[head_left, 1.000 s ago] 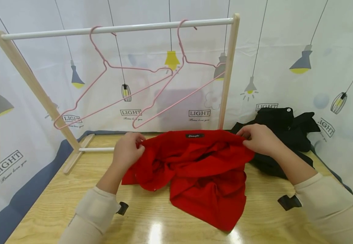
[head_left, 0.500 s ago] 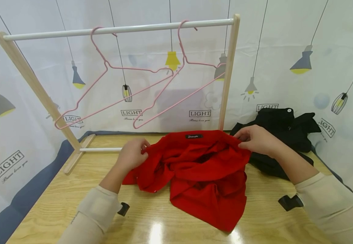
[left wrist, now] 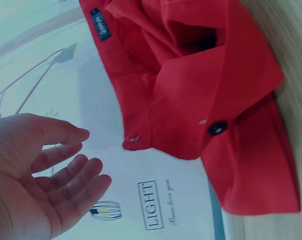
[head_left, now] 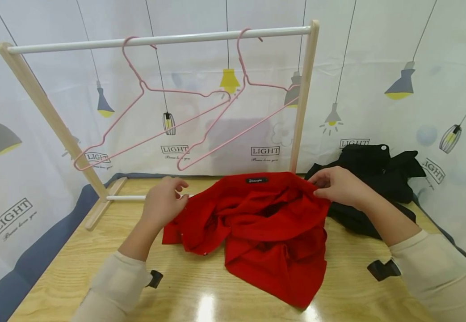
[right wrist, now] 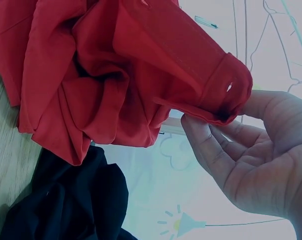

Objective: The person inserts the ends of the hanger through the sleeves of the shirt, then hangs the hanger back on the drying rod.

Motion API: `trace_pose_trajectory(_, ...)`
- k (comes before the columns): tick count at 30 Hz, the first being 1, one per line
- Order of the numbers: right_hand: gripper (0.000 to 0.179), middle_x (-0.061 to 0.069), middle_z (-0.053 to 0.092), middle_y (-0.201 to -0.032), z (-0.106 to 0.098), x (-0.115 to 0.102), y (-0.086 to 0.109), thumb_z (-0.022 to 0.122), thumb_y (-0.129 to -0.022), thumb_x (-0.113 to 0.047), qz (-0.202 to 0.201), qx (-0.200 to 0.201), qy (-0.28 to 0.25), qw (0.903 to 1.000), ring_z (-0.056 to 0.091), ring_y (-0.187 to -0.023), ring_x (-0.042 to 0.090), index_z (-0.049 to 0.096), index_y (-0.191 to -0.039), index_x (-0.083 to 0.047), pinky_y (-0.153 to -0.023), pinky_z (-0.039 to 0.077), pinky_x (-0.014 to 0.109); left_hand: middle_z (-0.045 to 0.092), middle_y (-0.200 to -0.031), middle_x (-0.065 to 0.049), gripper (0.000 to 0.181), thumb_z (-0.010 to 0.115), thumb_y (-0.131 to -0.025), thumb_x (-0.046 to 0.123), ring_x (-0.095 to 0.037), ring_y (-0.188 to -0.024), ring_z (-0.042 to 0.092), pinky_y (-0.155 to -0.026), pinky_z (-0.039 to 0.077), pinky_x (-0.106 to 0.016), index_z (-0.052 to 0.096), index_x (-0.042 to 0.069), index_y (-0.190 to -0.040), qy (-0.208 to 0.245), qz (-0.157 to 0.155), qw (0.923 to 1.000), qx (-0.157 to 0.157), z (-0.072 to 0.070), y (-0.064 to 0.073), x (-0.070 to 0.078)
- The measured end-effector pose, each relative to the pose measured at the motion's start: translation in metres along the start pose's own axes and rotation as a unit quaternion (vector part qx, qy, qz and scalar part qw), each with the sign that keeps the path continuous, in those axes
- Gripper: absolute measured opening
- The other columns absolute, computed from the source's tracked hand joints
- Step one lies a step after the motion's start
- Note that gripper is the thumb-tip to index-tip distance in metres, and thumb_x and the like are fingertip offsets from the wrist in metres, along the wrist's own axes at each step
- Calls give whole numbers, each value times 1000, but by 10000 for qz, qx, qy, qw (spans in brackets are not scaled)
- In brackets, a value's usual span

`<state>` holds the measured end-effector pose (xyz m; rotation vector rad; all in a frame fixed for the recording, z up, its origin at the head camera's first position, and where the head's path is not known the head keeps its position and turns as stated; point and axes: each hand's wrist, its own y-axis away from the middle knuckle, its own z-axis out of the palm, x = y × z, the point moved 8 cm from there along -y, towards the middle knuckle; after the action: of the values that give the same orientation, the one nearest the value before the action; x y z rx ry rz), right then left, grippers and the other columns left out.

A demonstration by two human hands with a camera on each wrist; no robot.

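Note:
A crumpled red garment point(head_left: 277, 228) lies partly on the table, its upper band raised and a small black label point(head_left: 256, 180) sewn inside. In the left wrist view a dark button point(left wrist: 218, 128) shows on the cloth. My right hand point(head_left: 343, 188) pinches the band's right end between thumb and fingers, and in the right wrist view a small slit is visible at that corner. Beside the left end hovers my left hand point(head_left: 164, 201); in the left wrist view its fingers are loosely bent, apart from the cloth, with nothing held.
Behind stands a rack with a white rail point(head_left: 192, 39) and wooden posts, where a left pink hanger point(head_left: 164, 91) and a right pink hanger point(head_left: 241, 132) hang. A black garment point(head_left: 371, 174) lies heaped at the back right of the wooden table point(head_left: 192, 286). A printed curtain point(head_left: 349, 80) closes the back.
My left hand first shifted right with the garment's left end, then let go and moved back left. The right hand keeps its pinch and has drifted slightly left since one second ago.

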<state>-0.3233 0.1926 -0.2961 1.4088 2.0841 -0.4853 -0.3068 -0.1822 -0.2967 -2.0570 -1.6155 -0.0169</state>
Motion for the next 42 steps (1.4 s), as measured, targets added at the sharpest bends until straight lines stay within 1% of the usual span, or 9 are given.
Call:
trace_pose_trajectory(3,26,10,68,-97,0,0,1,64,-90,-6,-25,40,25,10000,59,-83,23,66,-114,2,-69,52,33,64,-90,-14,18,67,-84,10,-26,-78,69,-66,53,-44,69,3,-101,-46,19,9996,273,-13,2,2)
trace_pose_trajectory(5,25,9,68,-97,-1,0,1,64,-90,-7,-46,103,71,9999,60,-85,23,67,-114,1,-71,53,34,64,-88,-14,17,67,-84,9,-26,-77,69,-65,53,-45,70,3,-100,-93,82,9985,530,-21,4,3)
trace_pose_trajectory(9,25,9,69,-98,0,1,1,65,-90,-7,-56,194,185,9996,61,-88,24,67,-113,0,-75,53,37,64,-85,-14,15,69,-83,7,-28,-76,67,-62,52,-46,72,4,-97,-164,290,9931,1126,-39,7,5)
trace_pose_trajectory(11,25,9,68,-97,0,2,1,65,-90,-7,-28,191,198,9996,61,-87,24,67,-114,0,-74,53,38,63,-86,-15,16,71,-82,5,-29,-76,66,-60,52,-46,72,4,-97,-177,395,9897,1361,-47,9,6)
trace_pose_trajectory(18,26,8,68,-94,2,-1,4,65,-89,-6,-29,138,235,9996,60,-84,23,66,-114,1,-72,53,36,61,-90,-17,20,72,-81,2,-30,-75,65,-56,50,-46,71,2,-101,-262,675,9792,1895,-77,13,9)
trace_pose_trajectory(28,25,6,67,-91,1,-5,5,67,-88,-5,-73,78,276,9996,60,-81,22,67,-112,1,-70,53,34,61,-90,-21,24,72,-80,1,-34,-74,65,-61,49,-49,70,-1,-103,-372,651,9689,2360,-125,11,9)
trace_pose_trajectory(32,25,6,67,-90,2,-5,5,68,-88,-6,-82,65,326,9994,59,-80,21,67,-112,1,-70,53,34,61,-92,-22,24,70,-81,1,-35,-76,65,-63,49,-51,70,-2,-105,-361,607,9665,2468,-140,9,9)
trace_pose_trajectory(39,25,7,67,-91,2,-4,5,68,-87,-6,-107,74,355,9993,60,-81,22,67,-112,1,-69,53,34,60,-97,-23,24,66,-84,1,-37,-81,64,-64,48,-55,70,0,-109,-576,278,9656,2522,-159,2,1)
trace_pose_trajectory(42,25,7,67,-91,3,-5,5,68,-87,-6,-117,77,344,9993,60,-81,22,67,-112,1,-69,53,33,61,-99,-24,27,65,-84,1,-38,-86,62,-67,46,-55,69,-1,-111,-619,224,9649,2542,-165,-3,-5)
